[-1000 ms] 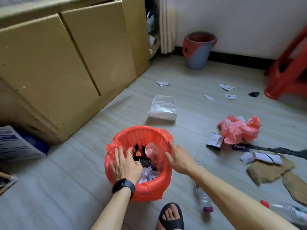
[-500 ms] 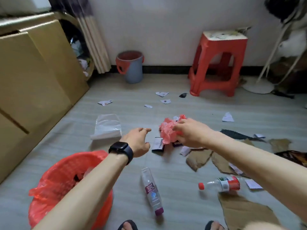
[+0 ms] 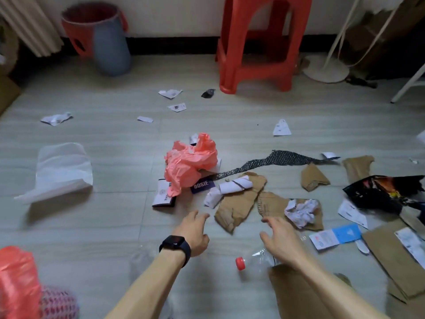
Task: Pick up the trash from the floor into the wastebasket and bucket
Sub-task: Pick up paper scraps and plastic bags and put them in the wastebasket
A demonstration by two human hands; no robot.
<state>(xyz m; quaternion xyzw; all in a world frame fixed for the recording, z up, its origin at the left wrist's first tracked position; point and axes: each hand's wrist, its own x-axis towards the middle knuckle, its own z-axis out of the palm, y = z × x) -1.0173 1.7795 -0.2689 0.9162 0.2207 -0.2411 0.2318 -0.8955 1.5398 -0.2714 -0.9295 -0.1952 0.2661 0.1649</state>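
Observation:
Trash is strewn over the tiled floor. A crumpled pink plastic bag lies mid-floor on small printed boxes. Torn brown cardboard and a crumpled white paper ball lie to its right. My left hand, with a black watch, hovers open short of the cardboard. My right hand is open too, above a clear bottle with a red cap. The red-lined wastebasket shows at the bottom left corner. The grey bucket with a red liner stands by the far wall.
A red plastic stool stands by the far wall. A clear plastic sheet lies at left. Paper scraps, a black mesh strip, a black wrapper and flat cardboard litter the right side. A white stand base sits far right.
The view has swung right, away from the wastebasket. Both hands have left the basket rim; the right hand reached to the pink bag, and both now hover lower over cardboard and bottle.

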